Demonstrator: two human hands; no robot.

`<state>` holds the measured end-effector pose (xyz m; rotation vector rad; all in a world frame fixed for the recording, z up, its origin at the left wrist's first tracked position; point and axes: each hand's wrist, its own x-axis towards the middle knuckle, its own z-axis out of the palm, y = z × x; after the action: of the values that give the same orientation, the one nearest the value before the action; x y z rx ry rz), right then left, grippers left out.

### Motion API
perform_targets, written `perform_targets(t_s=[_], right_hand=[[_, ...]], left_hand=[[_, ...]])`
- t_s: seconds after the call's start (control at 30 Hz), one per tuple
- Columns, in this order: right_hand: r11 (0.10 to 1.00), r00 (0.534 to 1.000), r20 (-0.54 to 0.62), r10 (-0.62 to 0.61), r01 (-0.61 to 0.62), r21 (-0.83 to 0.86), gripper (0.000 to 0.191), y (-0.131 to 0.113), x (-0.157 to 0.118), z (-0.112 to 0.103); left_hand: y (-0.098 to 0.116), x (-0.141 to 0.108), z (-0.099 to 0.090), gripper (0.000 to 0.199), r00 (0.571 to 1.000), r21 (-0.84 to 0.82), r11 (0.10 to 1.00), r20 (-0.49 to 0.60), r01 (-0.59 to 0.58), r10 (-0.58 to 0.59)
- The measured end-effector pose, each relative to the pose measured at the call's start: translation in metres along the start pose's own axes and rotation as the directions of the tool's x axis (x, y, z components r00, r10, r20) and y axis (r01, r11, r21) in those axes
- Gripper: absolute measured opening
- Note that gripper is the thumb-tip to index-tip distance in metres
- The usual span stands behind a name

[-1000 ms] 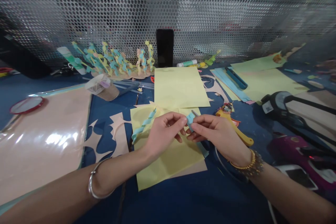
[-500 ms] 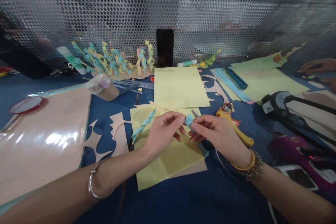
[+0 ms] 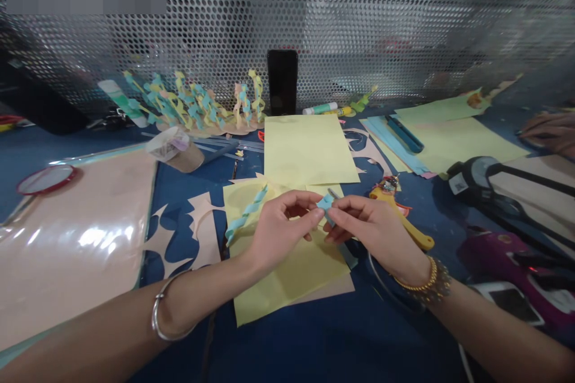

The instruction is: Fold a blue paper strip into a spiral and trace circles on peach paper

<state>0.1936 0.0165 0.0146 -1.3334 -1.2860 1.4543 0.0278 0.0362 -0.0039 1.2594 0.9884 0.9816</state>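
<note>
A blue bench [image 3: 108, 143] is being backed by a perforated metal screen [image 3: 359, 18], whose silvery surface is being lit unevenly, while a dim, blurred room is only faintly being glimpsed through its holes.

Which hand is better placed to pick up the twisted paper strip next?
Probably the left hand: it sits right beside the twisted paper strip on the yellow sheet. The right hand is farther away and pinches the small blue paper piece.

Lt-blue paper strip [image 3: 326, 203], top end rolled, pinched betw. L hand [image 3: 285, 230] & R hand [image 3: 375, 230], metal tip [image 3: 333, 193] above
</note>
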Motion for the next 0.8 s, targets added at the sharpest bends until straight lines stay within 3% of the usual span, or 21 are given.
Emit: perform_targets(t_s=[0.47,0.8], right_hand=[[0.999,1.0,0.001,-0.012,0.012,-0.04,0.019,-0.0027,-0.0018,0.0017],[0.999,1.0,-0.004,-0.017,0.017,-0.037,0.019,-0.003,-0.0013,0.0008]], left_hand=[[0.0058,0.0032,-0.0002,0.022,0.992,-0.087,0.988,0.041,0.126,-0.123],[0.0063,0.002,-0.0004,0.025,0.994,-0.048,0.994,0.049,0.101,-0.099]])
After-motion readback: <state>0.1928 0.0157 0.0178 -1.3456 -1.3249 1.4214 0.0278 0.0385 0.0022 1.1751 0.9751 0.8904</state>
